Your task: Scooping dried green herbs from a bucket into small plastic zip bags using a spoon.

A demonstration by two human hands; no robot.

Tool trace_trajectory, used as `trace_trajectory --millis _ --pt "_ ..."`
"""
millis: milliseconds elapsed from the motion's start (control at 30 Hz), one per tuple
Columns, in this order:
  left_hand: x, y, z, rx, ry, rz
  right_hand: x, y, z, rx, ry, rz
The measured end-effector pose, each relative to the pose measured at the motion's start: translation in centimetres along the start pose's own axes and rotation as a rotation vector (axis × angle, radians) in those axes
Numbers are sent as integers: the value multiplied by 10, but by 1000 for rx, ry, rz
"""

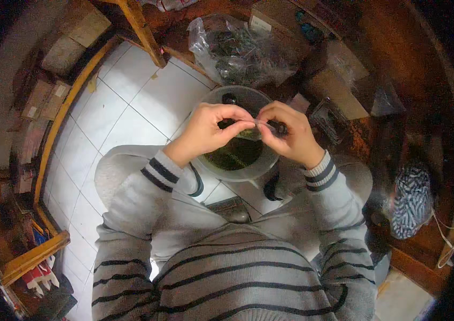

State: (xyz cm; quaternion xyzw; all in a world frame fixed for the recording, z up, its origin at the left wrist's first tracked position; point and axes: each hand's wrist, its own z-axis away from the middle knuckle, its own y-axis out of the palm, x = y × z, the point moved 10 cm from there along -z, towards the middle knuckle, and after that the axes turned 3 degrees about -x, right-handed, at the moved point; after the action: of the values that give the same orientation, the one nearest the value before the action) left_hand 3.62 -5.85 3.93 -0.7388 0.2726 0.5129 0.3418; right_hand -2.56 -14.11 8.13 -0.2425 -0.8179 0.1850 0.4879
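Observation:
My left hand (207, 128) and my right hand (293, 132) meet above a round translucent plastic tub (245, 175). Between thumb and forefinger, each hand pinches a small piece of clear plastic film (265, 125), perhaps the edge of a small bag; its lower part is hard to make out. Dark green contents (235, 154) show inside the tub below the hands. What they are, I cannot tell. A small dark round object (229, 98) shows near the tub's far side. The tub sits between my bent knees.
Beyond the tub lies a large clear plastic bag (243, 52) with dark contents. Cardboard boxes (339, 92) stand on the right, near a black-and-white striped bundle (410, 202). A wooden frame (60, 112) edges the white tiled floor (102, 108) at left.

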Motion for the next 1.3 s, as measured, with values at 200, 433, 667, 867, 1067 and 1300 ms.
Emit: trace_trajectory --millis 200,433,667,867,1067,1300 --pt "-7 -2 0 -2 29 -11 5 -3 -1 -14 -38 12" --pt "-17 -12 0 -27 110 -18 19 -6 0 -9 -148 112" --pt "-37 -7 3 -50 305 -182 25 -3 0 -44 -210 121" --pt "-33 1 2 23 253 -127 19 -1 -1 -32 -153 53" --pt "-29 -4 0 13 272 -213 0 8 0 57 -31 50" --pt "-21 -28 -3 -16 175 -92 -13 -5 4 22 51 -52"
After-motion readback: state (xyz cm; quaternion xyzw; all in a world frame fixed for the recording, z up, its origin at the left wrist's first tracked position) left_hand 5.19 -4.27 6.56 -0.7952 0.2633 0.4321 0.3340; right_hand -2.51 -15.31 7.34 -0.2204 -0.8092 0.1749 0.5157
